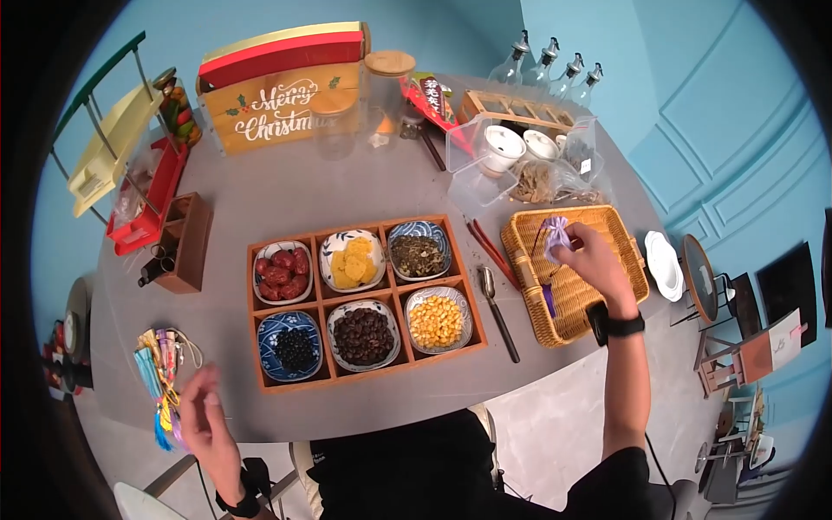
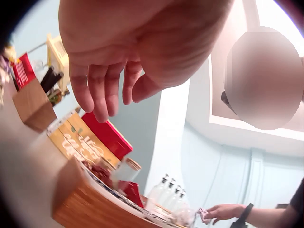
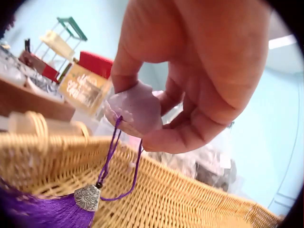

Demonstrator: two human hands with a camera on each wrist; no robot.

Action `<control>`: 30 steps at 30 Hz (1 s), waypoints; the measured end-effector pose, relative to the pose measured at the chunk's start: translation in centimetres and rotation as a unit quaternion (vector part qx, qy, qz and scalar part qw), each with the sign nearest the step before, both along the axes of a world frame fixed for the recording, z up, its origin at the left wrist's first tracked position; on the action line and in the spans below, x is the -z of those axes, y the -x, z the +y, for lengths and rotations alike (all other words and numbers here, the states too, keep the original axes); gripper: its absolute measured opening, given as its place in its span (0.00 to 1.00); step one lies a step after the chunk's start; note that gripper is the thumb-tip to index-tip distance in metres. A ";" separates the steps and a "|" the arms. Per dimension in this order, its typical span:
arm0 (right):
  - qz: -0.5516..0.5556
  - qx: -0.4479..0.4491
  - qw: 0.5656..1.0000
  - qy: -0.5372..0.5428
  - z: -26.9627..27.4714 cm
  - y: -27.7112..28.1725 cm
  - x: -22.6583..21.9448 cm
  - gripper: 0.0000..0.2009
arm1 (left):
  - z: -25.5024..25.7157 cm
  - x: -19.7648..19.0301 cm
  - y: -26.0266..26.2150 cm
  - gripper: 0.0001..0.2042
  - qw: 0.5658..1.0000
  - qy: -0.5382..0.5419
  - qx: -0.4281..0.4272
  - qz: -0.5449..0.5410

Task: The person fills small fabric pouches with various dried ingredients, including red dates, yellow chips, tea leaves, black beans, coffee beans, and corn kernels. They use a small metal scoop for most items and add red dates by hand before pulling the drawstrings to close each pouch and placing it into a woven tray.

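Note:
My right hand (image 1: 600,263) pinches a small lilac pouch (image 1: 555,237) between thumb and fingers, over the left side of a wicker basket (image 1: 637,286). A purple cord hangs from the pouch (image 3: 135,108) in the right wrist view. It ends in a silver-coloured bead and a purple tassel (image 3: 52,209), low against the basket's wall. My left hand (image 1: 208,429) is at the table's front left edge, fingers loosely bent and holding nothing. Beside it lies a bundle of colourful tassels (image 1: 162,373), partly overlapped by that hand in the head view.
A wooden divided tray (image 1: 373,374) holds bowls of red dates, yellow pieces, dried leaves, dark beans, dark dried fruit and corn-like kernels. A metal scoop (image 1: 497,316) lies between tray and basket. Clear plastic containers (image 1: 475,184), glass bottles (image 1: 542,69) and a Christmas box (image 1: 286,95) stand behind.

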State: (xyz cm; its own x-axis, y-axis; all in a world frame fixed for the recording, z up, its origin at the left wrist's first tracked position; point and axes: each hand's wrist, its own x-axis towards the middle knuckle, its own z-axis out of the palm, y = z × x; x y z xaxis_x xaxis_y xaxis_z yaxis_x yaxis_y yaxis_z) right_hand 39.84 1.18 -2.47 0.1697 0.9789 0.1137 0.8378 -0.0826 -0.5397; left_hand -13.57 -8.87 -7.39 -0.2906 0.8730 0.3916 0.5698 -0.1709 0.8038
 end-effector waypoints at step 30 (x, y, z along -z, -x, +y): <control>0.166 -0.353 0.920 -0.028 -13.6 25.8 6.8 0.20 | -0.9 -2.3 -6.7 0.08 0.848 0.317 0.424 0.033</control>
State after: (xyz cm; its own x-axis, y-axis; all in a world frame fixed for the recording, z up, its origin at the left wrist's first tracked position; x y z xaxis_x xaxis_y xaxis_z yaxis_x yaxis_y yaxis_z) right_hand 14.00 -12.47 -9.31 -0.4712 0.8531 0.2240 0.4598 0.4543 -0.7630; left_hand -6.90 -9.79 -5.09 0.5512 0.7982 -0.2430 0.5052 -0.0875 0.8585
